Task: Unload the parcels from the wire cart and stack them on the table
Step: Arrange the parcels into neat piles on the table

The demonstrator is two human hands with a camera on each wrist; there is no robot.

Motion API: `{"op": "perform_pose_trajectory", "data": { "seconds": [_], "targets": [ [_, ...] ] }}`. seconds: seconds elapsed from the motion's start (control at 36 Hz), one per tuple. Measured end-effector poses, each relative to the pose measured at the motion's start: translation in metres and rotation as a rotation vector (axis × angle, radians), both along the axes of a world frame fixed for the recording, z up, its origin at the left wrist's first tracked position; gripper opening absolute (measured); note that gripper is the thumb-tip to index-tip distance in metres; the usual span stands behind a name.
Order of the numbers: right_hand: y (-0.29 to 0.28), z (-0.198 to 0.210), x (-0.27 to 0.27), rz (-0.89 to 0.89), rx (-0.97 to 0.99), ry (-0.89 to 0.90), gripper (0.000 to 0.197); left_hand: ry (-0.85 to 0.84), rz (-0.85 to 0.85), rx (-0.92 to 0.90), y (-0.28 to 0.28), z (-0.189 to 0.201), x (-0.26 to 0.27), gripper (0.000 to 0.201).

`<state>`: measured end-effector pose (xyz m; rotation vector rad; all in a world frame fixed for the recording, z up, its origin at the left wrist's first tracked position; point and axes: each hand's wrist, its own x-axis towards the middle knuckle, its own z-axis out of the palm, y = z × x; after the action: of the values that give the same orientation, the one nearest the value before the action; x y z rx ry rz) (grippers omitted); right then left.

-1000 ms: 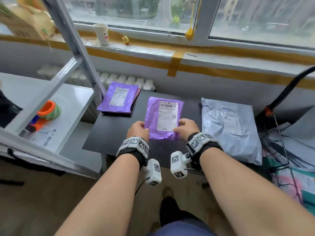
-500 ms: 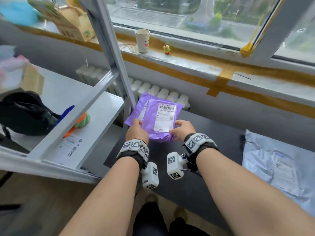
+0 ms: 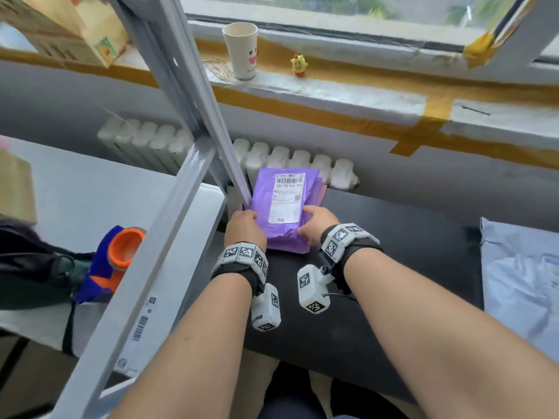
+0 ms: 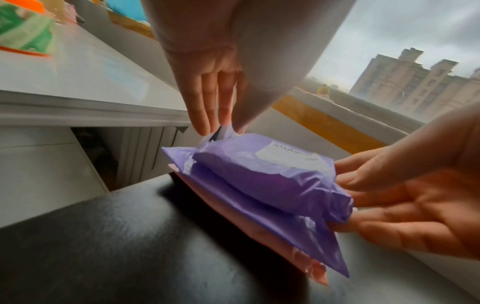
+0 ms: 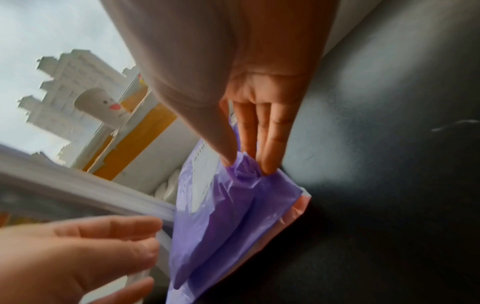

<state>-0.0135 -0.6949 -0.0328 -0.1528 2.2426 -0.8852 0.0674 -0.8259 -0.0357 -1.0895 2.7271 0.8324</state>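
My left hand [image 3: 245,226] and right hand [image 3: 318,222] hold a purple parcel [image 3: 284,210], white shipping label [image 3: 289,197] up, at the far left corner of the black table [image 3: 402,252], beside a grey metal frame post [image 3: 193,95]. My left fingers [image 4: 205,107] reach down straight to pinch the parcel's left edge against the thumb; my right fingers [image 5: 270,142] and thumb pinch a bunched fold of its right edge. The parcel lies on a second purple mailer [image 4: 309,230], which itself lies on a pink one [image 4: 311,265]. A pale grey mailer [image 3: 520,279] lies well apart at the table's right end. On the windowsill above stand a paper cup [image 3: 242,51] with a smiling face and a small yellow figurine [image 3: 299,65].
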Motion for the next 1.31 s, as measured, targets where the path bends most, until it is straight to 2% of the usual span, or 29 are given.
{"op": "perform_pose_trajectory", "data": {
  "seconds": [0.08, 0.22, 0.33, 0.53, 0.72, 0.92, 1.08, 1.31],
  "targets": [
    [-0.002, 0.000, 0.001, 0.048, 0.101, 0.010, 0.047, -0.028, -0.054, -0.042, -0.002, -0.002, -0.005, 0.038],
    [0.010, 0.002, -0.005, 0.009, 0.146, 0.044, 0.047, -0.016, -0.115, -0.041, 0.006, 0.000, -0.016, 0.039],
    [0.028, 0.007, -0.010, -0.078, 0.152, 0.061, 0.027, 0.029, -0.155, -0.030, 0.020, 0.001, -0.027, 0.039],
    [0.093, 0.016, -0.012, -0.277, 0.162, 0.066, 0.026, 0.071, -0.297, -0.014, 0.072, 0.009, -0.054, 0.033],
    [0.193, 0.020, 0.011, -0.529, 0.190, 0.126, 0.025, 0.084, -0.572, 0.004, 0.173, 0.018, -0.073, 0.034],
    [0.313, 0.029, 0.052, -0.741, 0.218, 0.166, 0.024, 0.027, -0.814, -0.001, 0.291, 0.030, -0.056, 0.033],
    [0.426, 0.036, 0.097, -0.848, 0.269, 0.166, 0.023, 0.015, -0.941, -0.009, 0.404, 0.039, -0.030, 0.036],
    [0.577, 0.031, 0.157, -0.957, 0.326, 0.150, 0.029, 0.014, -1.039, 0.038, 0.556, 0.033, 0.020, 0.036]
  ]
}}
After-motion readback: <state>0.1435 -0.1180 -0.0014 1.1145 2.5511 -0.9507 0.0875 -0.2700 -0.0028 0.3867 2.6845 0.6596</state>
